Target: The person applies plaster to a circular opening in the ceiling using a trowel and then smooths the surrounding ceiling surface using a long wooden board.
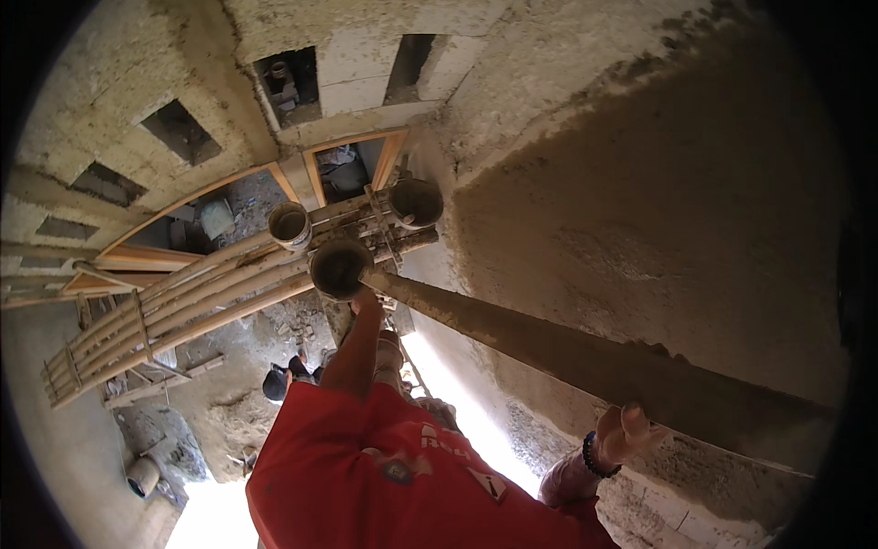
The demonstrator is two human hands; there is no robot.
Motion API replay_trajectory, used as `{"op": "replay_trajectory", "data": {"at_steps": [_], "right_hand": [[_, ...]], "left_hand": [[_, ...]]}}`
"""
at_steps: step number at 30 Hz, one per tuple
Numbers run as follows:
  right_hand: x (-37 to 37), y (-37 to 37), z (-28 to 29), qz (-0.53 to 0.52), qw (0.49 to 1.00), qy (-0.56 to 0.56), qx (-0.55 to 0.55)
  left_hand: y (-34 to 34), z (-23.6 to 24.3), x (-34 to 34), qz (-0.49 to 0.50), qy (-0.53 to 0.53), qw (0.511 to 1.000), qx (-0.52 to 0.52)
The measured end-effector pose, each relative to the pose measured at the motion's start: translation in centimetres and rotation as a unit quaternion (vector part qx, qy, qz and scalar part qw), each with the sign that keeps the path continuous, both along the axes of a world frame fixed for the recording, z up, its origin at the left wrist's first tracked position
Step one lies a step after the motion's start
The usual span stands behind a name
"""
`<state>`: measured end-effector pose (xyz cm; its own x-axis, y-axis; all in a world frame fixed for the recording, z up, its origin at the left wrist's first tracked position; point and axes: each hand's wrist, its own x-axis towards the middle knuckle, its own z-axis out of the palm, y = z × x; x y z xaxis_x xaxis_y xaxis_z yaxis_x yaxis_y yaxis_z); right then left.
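Note:
A long, mortar-smeared plastering straightedge (549,348) runs slantwise along the wall, from beside a bucket to the right rim. My right hand (626,435), with a dark beaded bracelet at its wrist, is closed on its lower edge. At the far end my left hand (367,299) is closed at the straightedge's tip, its fingers mostly hidden. Right beside that hand stands a dark mortar bucket (339,269). Wet brown plaster (658,210) covers much of the wall, with a rough upper border.
A scaffold platform of wooden poles (201,297) stretches left, bearing a pale bucket (290,225) and another dark bucket (415,202). Far below, a person in a dark cap (276,382) is near rubble on the floor. Wooden-framed openings (347,169) line the opposite wall.

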<state>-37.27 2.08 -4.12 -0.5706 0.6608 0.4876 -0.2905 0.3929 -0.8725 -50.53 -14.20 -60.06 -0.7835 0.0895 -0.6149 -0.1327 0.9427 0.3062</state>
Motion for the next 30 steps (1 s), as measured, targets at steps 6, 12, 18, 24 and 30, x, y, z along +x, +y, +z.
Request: {"op": "replay_trajectory", "data": {"at_steps": [6,12,18,24,30], "right_hand": [[5.4,3.0,4.0,0.024,0.999,0.024,0.011],[9.0,4.1,5.2,0.079,0.996,0.047,-0.006],[12.3,3.8,4.7,-0.031,0.997,0.057,-0.03],[17.0,2.6,5.2,-0.158,0.987,-0.005,0.01],[28.0,3.0,-1.2,-0.586,0.758,-0.284,0.017]], "left_hand": [[-3.2,-1.6,-4.5,0.316,0.043,0.945,0.066],[-4.4,-1.4,-9.9,0.234,0.033,0.971,0.046],[9.4,13.1,1.2,0.386,-0.457,0.699,0.391],[15.2,15.2,5.0,0.509,-0.516,0.462,0.512],[18.3,15.6,5.5,0.437,-0.473,0.56,0.521]]}}
